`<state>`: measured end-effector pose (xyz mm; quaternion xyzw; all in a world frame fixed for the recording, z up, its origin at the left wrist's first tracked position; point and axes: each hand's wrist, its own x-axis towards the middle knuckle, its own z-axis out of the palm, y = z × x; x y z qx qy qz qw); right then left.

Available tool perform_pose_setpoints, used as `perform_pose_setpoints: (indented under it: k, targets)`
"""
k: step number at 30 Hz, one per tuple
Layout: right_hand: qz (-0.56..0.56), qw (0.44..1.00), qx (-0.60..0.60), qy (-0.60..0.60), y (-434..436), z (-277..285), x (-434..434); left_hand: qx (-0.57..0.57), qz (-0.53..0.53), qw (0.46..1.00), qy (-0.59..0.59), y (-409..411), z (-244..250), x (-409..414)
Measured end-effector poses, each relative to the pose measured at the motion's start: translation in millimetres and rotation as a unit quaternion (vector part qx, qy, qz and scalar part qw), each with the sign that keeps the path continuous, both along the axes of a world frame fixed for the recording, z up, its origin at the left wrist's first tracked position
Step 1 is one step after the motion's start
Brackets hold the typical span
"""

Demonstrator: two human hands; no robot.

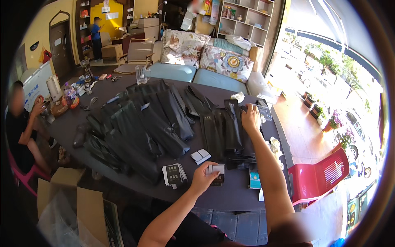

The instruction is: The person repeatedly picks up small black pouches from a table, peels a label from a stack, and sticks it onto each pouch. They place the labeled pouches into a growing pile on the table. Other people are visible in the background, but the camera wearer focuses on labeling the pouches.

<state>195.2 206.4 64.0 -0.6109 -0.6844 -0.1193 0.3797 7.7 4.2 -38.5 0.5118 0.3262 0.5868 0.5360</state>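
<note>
My left hand (203, 179) holds a few small cards (218, 169), with white faces up and a black one showing beneath. Farther out, my right hand (251, 119) is at the edge of a black pouch (233, 122), beside a clear plastic box (264, 112); its fingertips are partly hidden, so a grip cannot be made out. Long, glossy black pouches (135, 132) lie in a large heap, with a smaller row (211, 132) near my right hand. A stack of black printed cards (174, 174) and a white card pair (201, 156) lie close to my left hand.
The dark table (148, 197) also bears a teal box (255, 180), crumpled tissues (275, 146) and a glass mug (142, 75). A red plastic chair (321, 174) stands right; an opened carton (89, 210) stands lower left. One person (23, 123) sits left; another (96, 38) stands far back.
</note>
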Motion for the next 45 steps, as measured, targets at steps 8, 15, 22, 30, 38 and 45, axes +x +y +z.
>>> perform_pose_setpoints:
  k: [8, 15, 22, 30, 38, 45]
  targets:
    - [0.105, 0.991, -0.008, -0.084, -113.5, -19.0, -40.1, -0.056, 0.044, 0.997, 0.004, 0.0, -2.0, -0.2]
    - [0.333, 0.838, -0.357, 0.244, -156.3, -32.9, -43.6, -0.064, 0.056, 0.985, -0.151, 1.6, -5.2, -3.3]
    - [0.333, 0.806, -0.33, 0.361, -150.3, -58.3, -45.9, -0.099, 0.036, 0.988, -0.109, -5.1, 4.7, -4.9]
    - [0.299, 0.81, -0.285, 0.417, -145.6, -58.5, -45.5, -0.122, 0.032, 0.986, -0.111, -2.1, 9.4, -8.1]
    - [0.239, 0.902, -0.112, 0.342, -141.6, -59.9, -43.1, -0.056, 0.228, 0.971, -0.034, 3.2, -1.0, 0.9]
    - [0.236, 0.9, -0.158, 0.332, -150.3, -55.9, -50.3, -0.025, 0.291, 0.953, 0.079, -2.1, 8.0, 4.7]
